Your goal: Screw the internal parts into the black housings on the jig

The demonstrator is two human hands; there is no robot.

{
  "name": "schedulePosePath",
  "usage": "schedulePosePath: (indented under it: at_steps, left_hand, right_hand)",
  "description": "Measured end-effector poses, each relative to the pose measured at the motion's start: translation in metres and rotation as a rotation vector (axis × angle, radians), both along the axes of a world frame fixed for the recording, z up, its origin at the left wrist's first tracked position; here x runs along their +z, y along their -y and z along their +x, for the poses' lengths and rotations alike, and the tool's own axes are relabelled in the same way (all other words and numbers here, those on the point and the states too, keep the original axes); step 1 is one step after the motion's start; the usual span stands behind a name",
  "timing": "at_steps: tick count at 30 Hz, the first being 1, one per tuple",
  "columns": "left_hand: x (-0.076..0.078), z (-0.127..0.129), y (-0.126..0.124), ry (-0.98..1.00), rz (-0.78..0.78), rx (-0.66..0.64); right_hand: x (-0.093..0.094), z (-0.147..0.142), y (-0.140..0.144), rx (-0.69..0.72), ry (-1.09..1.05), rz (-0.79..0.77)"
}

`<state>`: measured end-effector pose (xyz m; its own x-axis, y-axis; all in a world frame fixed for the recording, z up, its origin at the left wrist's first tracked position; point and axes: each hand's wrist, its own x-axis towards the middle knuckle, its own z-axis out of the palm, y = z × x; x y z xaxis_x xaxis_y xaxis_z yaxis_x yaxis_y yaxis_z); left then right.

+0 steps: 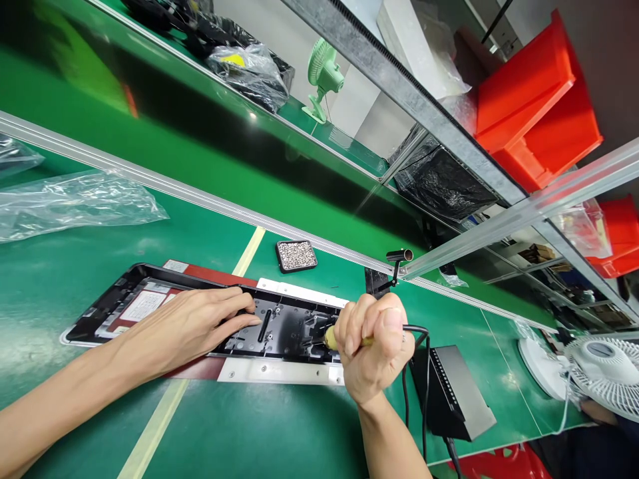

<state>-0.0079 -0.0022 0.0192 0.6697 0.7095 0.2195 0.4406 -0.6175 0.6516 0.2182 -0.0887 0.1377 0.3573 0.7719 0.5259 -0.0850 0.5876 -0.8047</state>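
Note:
A long black plastic housing [279, 326] lies on a red and white fixture plate [279, 370] on the green bench. My left hand [194, 322] rests flat on the housing's middle, fingers spread and pressing it down. My right hand [374, 349] is closed around a yellow-handled tool [330, 338] with a black cable running from it. The tool's tip is down inside the right end of the housing and is hidden by the hand.
A small black tray of screws [296, 255] sits behind the housing. A black box [452, 392] stands at the right, with a white fan [604, 372] beyond it. Clear plastic bags [70, 203] lie at the left. Red bins [539, 106] hang above.

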Motion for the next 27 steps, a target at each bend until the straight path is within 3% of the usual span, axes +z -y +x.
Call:
schedulePosePath:
  at_steps: [27]
  left_hand:
    - [-0.0037,-0.001,-0.0001,-0.037,-0.009,-0.023]
  right_hand:
    - [0.001,0.0005,0.0001,-0.018,0.007,-0.018]
